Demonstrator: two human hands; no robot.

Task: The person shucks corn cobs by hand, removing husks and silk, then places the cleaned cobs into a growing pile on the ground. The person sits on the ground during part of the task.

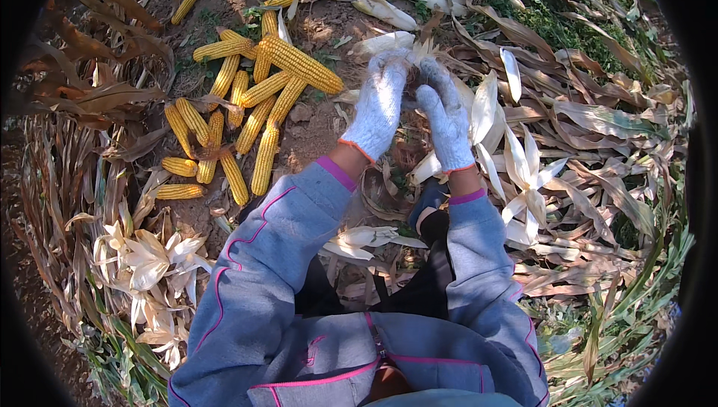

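Note:
My left hand (384,98), in a white knit glove with an orange cuff edge, is raised in front of me at the upper middle. My right hand (446,107), gloved alike and soiled at the fingers, is close beside it on the right. Between the fingertips of both hands show the pale husk and brown silk (426,50) of a corn ear; the gloves hide most of it. Unhusked ears (384,12) lie just beyond my hands. To the left, bare yellow corn cobs (300,62) lie heaped on the soil.
Stripped husks (527,182) lie at the right, with more husks (162,255) at the lower left. Dry corn stalks and leaves (594,121) cover the ground on the right, others (61,182) the left. A single cob (188,3) lies apart at the upper left.

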